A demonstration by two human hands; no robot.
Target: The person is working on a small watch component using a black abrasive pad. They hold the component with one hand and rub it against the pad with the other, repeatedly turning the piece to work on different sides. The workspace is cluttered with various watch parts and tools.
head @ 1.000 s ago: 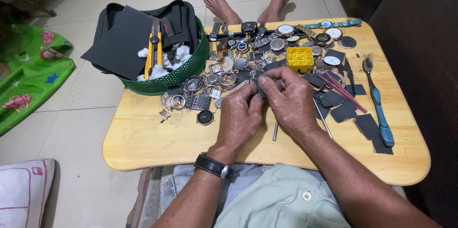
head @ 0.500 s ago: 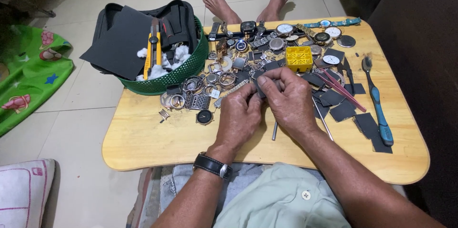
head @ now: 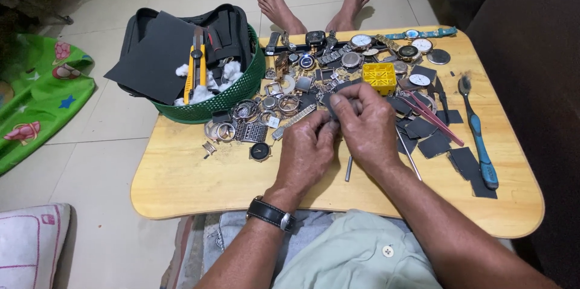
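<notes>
Left hand: the left hand sits at the middle of the worktop, fingers curled shut and tips meeting those of the other hand; a black wristwatch is strapped on its wrist.
Right hand: the right hand is just right of the left, closed, thumb and fingers pinching a small dark piece — too small and too covered to tell what it is.
Held piece: between the fingertips of both hands, raised a little above the worktop, near the heap of parts.
Worktop: low wooden worktop with rounded corners, standing on a tiled floor.
Parts heap: watch cases, dials, rings and metal bands spread across the far half, just beyond the hands.
Yellow holder: small yellow plastic block, far side, just beyond the right hand.
Loose watch face: small round black dial, left of the left hand, lying flat.
Metal pin: thin rod on the wood, near side, below the hands.
Brush: blue-handled toothbrush along the right edge, beside dark square pads.
Basket: green mesh basket at the far left corner — holding a black pouch, white wadding and a yellow cutter.
Feet: two bare feet on the floor beyond the far edge.
</notes>
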